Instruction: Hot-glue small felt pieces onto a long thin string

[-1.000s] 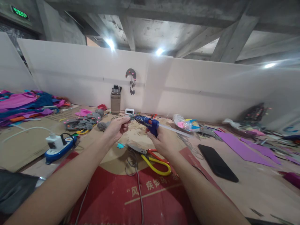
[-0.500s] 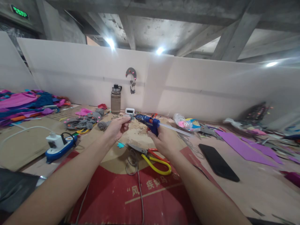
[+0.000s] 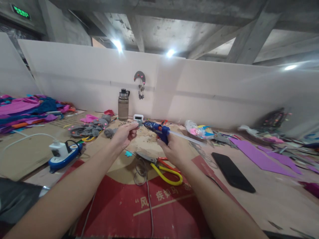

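My right hand (image 3: 174, 149) grips a blue glue gun (image 3: 159, 130) with a clear glue stick (image 3: 185, 137) sticking out of its back. The gun's nozzle points left at a small grey piece (image 3: 139, 123) pinched in the fingertips of my left hand (image 3: 123, 136). Both hands hover above the cardboard-covered table (image 3: 35, 152). The small piece is mostly hidden by my fingers.
Yellow-handled scissors (image 3: 161, 171) and red-handled pliers lie just below my hands, with a grey cord (image 3: 147, 196). A black phone (image 3: 233, 172) lies right. A water bottle (image 3: 123, 104) and small timer (image 3: 138, 117) stand behind. A power strip (image 3: 62, 154) sits left; felt scraps lie around.
Hardly anything moved. My hands stay together with the glue gun nozzle at the small piece; the view shifted very slightly.
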Available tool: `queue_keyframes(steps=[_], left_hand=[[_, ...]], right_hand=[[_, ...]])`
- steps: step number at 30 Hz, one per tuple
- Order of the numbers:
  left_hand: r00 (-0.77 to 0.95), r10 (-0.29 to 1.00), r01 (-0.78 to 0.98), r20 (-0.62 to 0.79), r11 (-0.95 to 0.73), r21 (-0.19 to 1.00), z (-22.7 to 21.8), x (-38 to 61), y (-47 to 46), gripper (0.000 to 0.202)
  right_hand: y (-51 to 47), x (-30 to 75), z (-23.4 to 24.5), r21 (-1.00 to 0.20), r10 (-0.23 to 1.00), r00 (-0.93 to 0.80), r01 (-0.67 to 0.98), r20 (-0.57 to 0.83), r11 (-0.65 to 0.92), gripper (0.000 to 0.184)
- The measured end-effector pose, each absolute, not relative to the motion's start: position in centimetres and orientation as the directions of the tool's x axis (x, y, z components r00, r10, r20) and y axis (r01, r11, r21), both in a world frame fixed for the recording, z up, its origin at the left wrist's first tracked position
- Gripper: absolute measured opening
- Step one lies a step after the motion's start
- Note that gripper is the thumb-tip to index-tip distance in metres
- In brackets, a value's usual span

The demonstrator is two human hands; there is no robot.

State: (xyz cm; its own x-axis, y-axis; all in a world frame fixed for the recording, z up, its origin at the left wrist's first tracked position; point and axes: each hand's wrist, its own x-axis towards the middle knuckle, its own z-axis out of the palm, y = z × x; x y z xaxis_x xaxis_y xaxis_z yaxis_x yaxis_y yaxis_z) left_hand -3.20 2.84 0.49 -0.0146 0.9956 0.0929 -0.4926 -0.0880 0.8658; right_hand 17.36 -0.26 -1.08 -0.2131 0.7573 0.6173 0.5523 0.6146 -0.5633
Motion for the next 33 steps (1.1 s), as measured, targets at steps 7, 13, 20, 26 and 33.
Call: queue_keyframes(steps=[7,13,20,26,33], left_hand=[[0.009,0.993,-0.482,0.119,-0.100,0.870,0.49,-3.07,2.69,0.016],[0.002,0.993,-0.488,0.120,-0.104,0.866,0.43,-3.24,2.76,0.016],[-0.008,0.991,-0.469,0.136,-0.124,0.875,0.58,-2.92,2.46,0.016],[-0.027,0.990,-0.468,0.136,-0.133,0.874,0.62,-2.95,2.52,0.018],[-0.030,0.988,-0.460,0.148,-0.146,0.876,0.46,-3.01,2.51,0.019]], right_hand=[[-0.16,17.36,-1.19,-0.559,0.769,-0.222,0.572,0.600,0.601,0.017],[-0.27,17.35,-1.11,-0.550,0.763,-0.223,0.574,0.607,0.606,0.018],[-0.35,17.33,-1.19,-0.551,0.761,-0.208,0.578,0.614,0.603,0.022],[-0.40,17.33,-1.13,-0.508,0.759,-0.222,0.625,0.612,0.593,0.025],[-0.34,17.42,-1.13,-0.512,0.767,-0.215,0.633,0.605,0.581,0.024]])
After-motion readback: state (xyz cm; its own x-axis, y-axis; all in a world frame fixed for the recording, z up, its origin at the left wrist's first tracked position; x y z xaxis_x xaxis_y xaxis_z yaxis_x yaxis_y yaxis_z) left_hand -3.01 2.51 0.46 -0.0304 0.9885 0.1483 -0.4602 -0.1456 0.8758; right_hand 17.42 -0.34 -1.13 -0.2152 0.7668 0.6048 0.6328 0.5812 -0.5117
